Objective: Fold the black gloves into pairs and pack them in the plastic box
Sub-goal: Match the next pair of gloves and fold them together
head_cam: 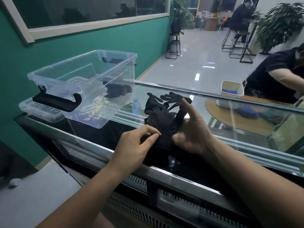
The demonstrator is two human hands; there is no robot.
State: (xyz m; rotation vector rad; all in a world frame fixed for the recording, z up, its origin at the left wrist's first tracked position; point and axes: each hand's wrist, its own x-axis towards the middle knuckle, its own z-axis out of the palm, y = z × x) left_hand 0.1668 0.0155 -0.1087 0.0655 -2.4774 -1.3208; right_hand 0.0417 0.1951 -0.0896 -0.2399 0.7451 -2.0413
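Note:
Black gloves (162, 120) are bunched together above the glass counter top (246, 129), their fingers sticking up and away from me. My right hand (191, 133) grips the gloves near the cuff end, its index finger raised. My left hand (137, 144) pinches the cuff edge between thumb and fingertips. To the left stands the clear plastic box (54, 73) with black handles, open on top. One folded black glove bundle (117, 91) lies inside it, at its right end.
The box's clear lid (32, 107) lies under the box on the counter's left end. A water bottle (136, 106) shows through the glass. A person in black leans over a round table at the right, beyond the counter. Behind, stools and plants stand on a tiled floor.

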